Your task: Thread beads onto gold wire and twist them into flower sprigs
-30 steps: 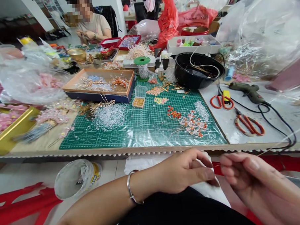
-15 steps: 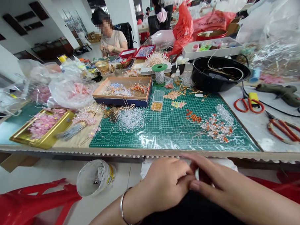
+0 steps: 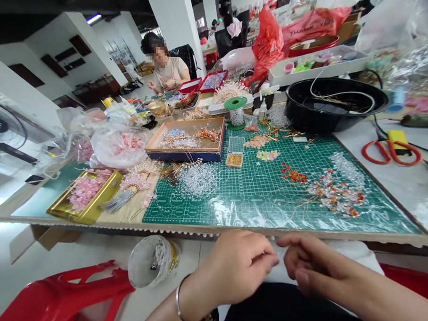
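Observation:
My left hand (image 3: 240,266), a silver bangle (image 3: 181,301) at its wrist, is closed, with the fingers bent down and the thumb against them. Facing it, my right hand (image 3: 318,265) is also closed, its fingers curled in and the thumb beside them. A small gap parts the two hands, over my dark lap and just below the table's front edge. Whatever either may hold is hidden or too small to see. Beyond them on the green cutting mat (image 3: 244,204) lie clear beads (image 3: 198,177), wired orange-and-clear bead sprigs (image 3: 338,193) and orange beads (image 3: 294,175).
Left stand a gold tin of pink flowers (image 3: 89,189) and a shallow box of ornaments (image 3: 187,154). Right are a black basin (image 3: 332,112) and red-handled scissors (image 3: 393,152). Below are a white bucket (image 3: 147,265) and red stool (image 3: 64,299). A person (image 3: 169,70) sits opposite.
My hands, which were touching, have come apart, with the right moving a little to the right. The view has shifted, so the table things appear lower and mostly further right.

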A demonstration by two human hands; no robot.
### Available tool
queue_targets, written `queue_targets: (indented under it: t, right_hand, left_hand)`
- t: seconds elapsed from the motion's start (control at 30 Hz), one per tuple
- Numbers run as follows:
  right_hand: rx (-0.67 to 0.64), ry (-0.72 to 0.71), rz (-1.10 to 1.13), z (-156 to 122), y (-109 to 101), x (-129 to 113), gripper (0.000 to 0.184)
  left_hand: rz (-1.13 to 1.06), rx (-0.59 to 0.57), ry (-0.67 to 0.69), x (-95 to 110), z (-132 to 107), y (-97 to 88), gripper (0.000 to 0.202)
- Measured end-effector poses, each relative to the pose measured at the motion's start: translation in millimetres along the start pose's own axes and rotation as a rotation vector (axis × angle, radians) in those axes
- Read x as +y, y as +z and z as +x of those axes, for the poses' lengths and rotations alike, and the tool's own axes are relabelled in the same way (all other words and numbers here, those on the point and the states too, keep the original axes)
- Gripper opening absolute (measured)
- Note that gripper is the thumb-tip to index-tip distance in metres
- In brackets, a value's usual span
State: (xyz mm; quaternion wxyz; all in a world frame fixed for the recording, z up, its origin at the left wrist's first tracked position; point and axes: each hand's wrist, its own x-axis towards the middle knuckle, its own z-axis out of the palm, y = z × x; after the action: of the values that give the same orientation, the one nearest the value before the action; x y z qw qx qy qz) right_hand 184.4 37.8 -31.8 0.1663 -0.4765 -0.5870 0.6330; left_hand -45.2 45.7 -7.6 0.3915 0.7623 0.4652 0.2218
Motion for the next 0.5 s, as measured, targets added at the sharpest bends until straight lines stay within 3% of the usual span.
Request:
queue_targets:
  t: [0.1, 0.17, 0.3, 0.43, 0.5]
  right_hand:
    - [-0.08, 0.106, 0.167, 9.4, 6.3, -6.5, 0.036]
    - [-0.035, 0.156, 0.216, 12.8, 4.6, -2.2, 0.044]
    - [0.088, 0.126, 0.206, 10.5, -9.8, 10.0, 0.057]
    - [0.039, 0.154, 0.198, 2.7, -22.9, 11.6, 0.054]
    - [-0.042, 0.145, 0.224, 1.2, -25.3, 10.2, 0.051]
  left_hand:
    - [-0.033, -0.03, -0.021, 2.0, 10.5, 4.7, 0.014]
    - [-0.094, -0.043, -0.072, 2.0, 15.4, 1.5, 0.014]
    - [0.004, -0.034, -0.054, -0.5, 33.3, -26.3, 0.017]
    - [0.301, 0.208, -0.086, -17.0, 86.8, -65.8, 0.025]
    - [0.49, 0.247, -0.075, -31.6, 122.9, -78.1, 0.025]
